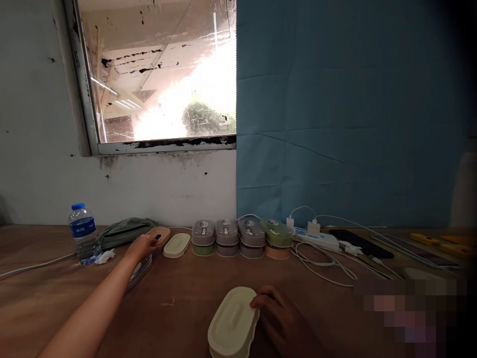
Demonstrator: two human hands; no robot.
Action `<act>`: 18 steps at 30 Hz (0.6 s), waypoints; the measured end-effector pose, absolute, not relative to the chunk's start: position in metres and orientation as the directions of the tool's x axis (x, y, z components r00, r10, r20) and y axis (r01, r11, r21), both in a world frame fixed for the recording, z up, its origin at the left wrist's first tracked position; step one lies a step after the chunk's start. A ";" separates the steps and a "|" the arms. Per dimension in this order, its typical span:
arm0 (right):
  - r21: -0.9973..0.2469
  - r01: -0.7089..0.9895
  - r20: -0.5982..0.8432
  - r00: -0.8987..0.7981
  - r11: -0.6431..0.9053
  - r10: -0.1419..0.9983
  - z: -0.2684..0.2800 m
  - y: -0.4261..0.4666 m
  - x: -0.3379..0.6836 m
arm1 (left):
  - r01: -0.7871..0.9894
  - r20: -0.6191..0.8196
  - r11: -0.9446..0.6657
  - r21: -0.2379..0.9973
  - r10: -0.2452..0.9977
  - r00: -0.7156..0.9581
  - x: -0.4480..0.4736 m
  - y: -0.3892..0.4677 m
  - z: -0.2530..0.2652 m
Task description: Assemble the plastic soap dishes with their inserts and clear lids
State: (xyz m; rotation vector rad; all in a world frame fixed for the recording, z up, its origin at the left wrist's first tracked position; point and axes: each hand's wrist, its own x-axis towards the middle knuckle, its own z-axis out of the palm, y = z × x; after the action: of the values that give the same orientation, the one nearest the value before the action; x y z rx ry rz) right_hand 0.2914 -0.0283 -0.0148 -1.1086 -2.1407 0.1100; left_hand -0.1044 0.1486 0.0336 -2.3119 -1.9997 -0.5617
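In front of me is a cream oval lunch box [234, 320] with a cream lid on top. My right hand [279, 315] grips its right edge, thumb and fingers bent against the rim. Farther off on the left, my left hand [142, 247] has its fingers closed at the near edge of a peach-coloured oval lid [163, 235]; a small dark piece shows by the fingertips. Partly hidden under that wrist lies a clear-topped grey lid [139, 274]. Just right of the peach lid rests a loose cream oval piece [177, 245].
Several lidded lunch boxes [227, 238] in grey, green and peach stand along the wall. To the left are a water bottle [82, 236], crumpled tissue [105, 256] and green pouch [124, 231]. A power strip [316, 240], cables, and dark phone [361, 243] occupy the right.
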 end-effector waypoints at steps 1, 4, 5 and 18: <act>-0.376 0.680 0.556 -0.378 0.630 0.740 -0.015 -0.028 0.291 | 0.963 0.289 -0.171 0.210 0.951 0.106 -0.105 0.149 0.033; -0.375 0.677 0.563 -0.377 0.634 0.736 -0.016 -0.028 0.292 | 0.962 0.285 -0.174 0.211 0.952 0.109 -0.108 0.149 0.032; -0.375 0.677 0.564 -0.375 0.633 0.735 -0.016 -0.028 0.292 | 0.961 0.286 -0.175 0.213 0.952 0.110 -0.109 0.149 0.032; -0.393 0.691 0.548 -0.354 0.607 0.758 -0.007 -0.034 0.288 | 0.969 0.262 -0.163 0.183 0.959 0.112 -0.114 0.153 0.036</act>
State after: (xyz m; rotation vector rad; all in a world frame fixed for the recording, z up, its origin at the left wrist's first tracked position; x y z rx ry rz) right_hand 0.2879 -0.0343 -0.0067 -1.1370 -2.1191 0.1198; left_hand -0.1136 0.1535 0.0364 -2.3166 -2.0101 -0.5009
